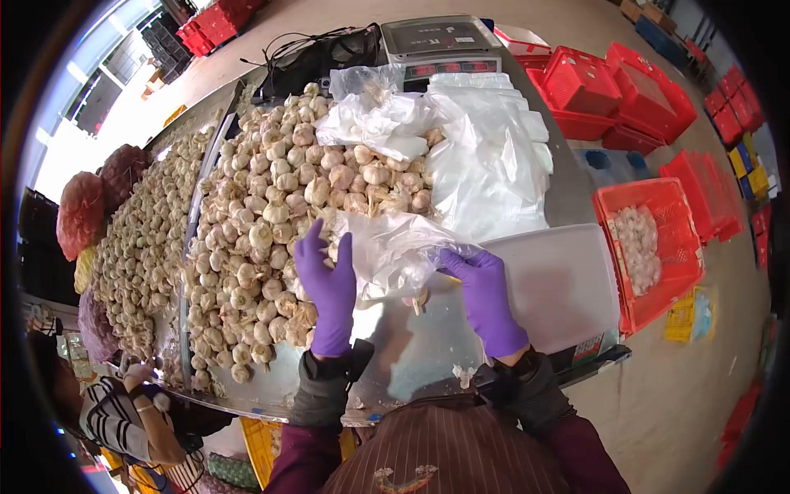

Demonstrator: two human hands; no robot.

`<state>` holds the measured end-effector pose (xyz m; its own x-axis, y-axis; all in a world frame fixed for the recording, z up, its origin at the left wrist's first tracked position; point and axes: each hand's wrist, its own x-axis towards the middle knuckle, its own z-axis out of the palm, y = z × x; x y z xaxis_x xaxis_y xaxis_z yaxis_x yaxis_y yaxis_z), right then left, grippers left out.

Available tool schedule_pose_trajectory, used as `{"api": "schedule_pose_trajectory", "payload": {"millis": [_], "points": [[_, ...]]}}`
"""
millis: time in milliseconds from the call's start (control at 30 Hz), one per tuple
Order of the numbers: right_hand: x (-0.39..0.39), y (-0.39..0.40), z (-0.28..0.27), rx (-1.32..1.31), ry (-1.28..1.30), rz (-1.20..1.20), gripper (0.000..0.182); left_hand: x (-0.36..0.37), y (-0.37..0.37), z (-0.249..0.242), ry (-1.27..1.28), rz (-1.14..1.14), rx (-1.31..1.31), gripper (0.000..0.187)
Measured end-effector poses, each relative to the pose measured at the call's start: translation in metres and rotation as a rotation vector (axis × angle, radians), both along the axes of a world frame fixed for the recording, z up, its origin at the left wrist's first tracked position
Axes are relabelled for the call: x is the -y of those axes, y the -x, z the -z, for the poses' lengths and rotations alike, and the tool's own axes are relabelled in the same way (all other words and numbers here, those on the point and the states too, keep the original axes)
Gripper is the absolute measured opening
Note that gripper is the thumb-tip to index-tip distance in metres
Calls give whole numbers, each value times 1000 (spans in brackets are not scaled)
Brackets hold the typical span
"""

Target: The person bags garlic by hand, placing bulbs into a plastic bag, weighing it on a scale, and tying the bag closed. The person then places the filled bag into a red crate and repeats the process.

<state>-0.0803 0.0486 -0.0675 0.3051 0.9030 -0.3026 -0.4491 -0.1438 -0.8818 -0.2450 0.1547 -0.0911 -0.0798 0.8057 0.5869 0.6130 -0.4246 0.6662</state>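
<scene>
Both of my hands wear purple gloves. My right hand [477,280] pinches the edge of a thin clear plastic bag [383,251], which spreads to the left over the metal table. My left hand [325,276] is at the bag's left side, fingers apart and pointing up, by the edge of a large heap of garlic bulbs [259,222]. Beyond the bag lie a crumpled white bag [378,123] on the garlic and a stack of flat white plastic bags [485,165].
A scale [440,41] and black cables stand at the back. On the right are a grey tray [559,288] and a red crate [695,272] with filled bags. More garlic [148,222] lies left of a metal divider. Another person [123,412] works at lower left.
</scene>
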Motion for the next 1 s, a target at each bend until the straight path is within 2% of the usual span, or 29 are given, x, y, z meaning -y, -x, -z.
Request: {"api": "schedule_pose_trajectory", "payload": {"millis": [33,100,167,200,233,267,300,367,433,500,567,600,633,667,700,733,767,800,833,867,900,933,967,1000], "points": [[-5,-1,2,27,15,145,16,11,4,-8,1,-19,26,40],[-10,14,8,77,-11,226,12,51,-5,-26,437,294,383,39],[-12,25,12,235,136,113,15,77,-26,-34,608,479,492,30],[-17,31,18,166,34,204,20,77,-27,-16,677,523,561,24],[-17,27,14,168,34,196,20,75,-27,-2,748,568,630,18],[-17,19,8,43,91,152,21,67,-22,6,692,581,632,11],[-16,12,4,-81,151,109,21,57,-13,7,618,530,423,15],[-13,6,18,-50,73,96,22,40,-5,4,-25,116,-224,21],[-14,2,17,-71,55,160,21,42,-8,-16,-136,-66,-203,29],[-11,11,2,-56,63,179,20,65,-18,-35,394,293,164,36],[-11,26,-17,-144,133,205,26,75,-32,-22,727,503,455,27],[-18,28,-6,-234,70,185,32,73,-30,-15,729,502,447,27],[-16,23,-1,-240,66,186,32,68,-30,-9,839,551,747,21],[-13,14,1,-64,6,115,34,62,-31,-6,942,597,1052,15],[-10,2,-2,113,-47,41,35,57,-27,-15,968,544,1273,12],[-7,-21,46,469,-342,100,24,47,-24,-26,1010,464,1333,13],[-2,-40,37,686,-135,164,25,36,-16,-33,1050,379,1395,15],[-1,-59,27,898,74,228,30,12,22,-7,1059,587,1546,16],[-2,-82,42,964,-49,428,44,-9,51,18,1054,806,1689,17],[8,-102,39,1065,276,343,26,-8,42,-5,915,544,1370,17],[8,-94,26,1066,269,352,26,-5,29,-33,759,301,1048,18],[6,-74,7,1364,103,438,26,1,23,-40,658,345,839,12],[7,-49,-11,1652,-68,513,36,10,15,-49,657,347,839,12],[8,-19,-35,1667,-216,458,51,22,4,-60,593,441,704,9]]}}
